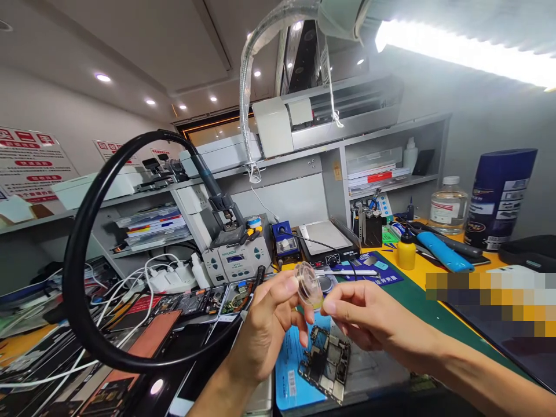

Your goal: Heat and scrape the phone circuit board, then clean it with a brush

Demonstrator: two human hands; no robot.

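Observation:
My left hand is raised over the bench with its fingers pinched on a small clear plastic spool of yellowish tape. My right hand meets it from the right, thumb and forefinger pinched together at the spool's lower edge, on the tape end as far as I can tell. Below both hands a phone circuit board lies on a blue card.
A thick black hose loops at left from a hot-air station. Opened phones and cables lie at left. A yellow bottle, blue tool, glass bottle and dark blue canister stand at right.

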